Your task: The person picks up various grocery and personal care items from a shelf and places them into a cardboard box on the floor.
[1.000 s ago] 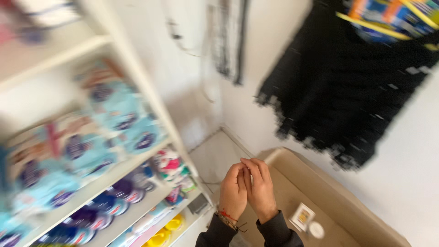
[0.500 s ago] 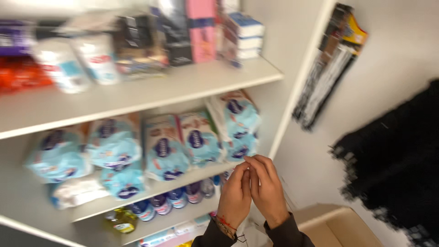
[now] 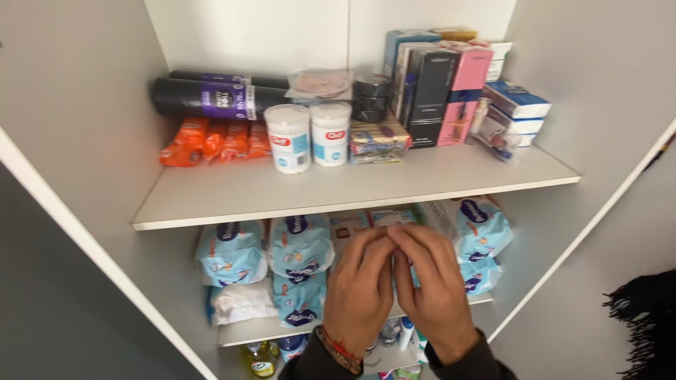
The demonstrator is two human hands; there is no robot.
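Note:
My left hand (image 3: 360,292) and my right hand (image 3: 436,288) are raised together in front of a white shelf unit, fingertips touching at the top. I cannot tell whether anything small is pinched between them. A red cord bracelet sits on my left wrist. Behind the hands, on the second shelf, lie several light-blue wipe packs (image 3: 299,246). The hands do not touch the packs.
The upper shelf board (image 3: 338,193) carries orange packets (image 3: 211,143), dark rolls (image 3: 204,97), two white round tubs (image 3: 308,135), a stack of small packets and upright boxes (image 3: 440,91). Bottles stand on a lower shelf (image 3: 260,355). A black fringed cloth (image 3: 644,309) hangs at right.
The view has swung from the wall and floor to face the shelves squarely. My hands stay pressed together and now sit before the second shelf.

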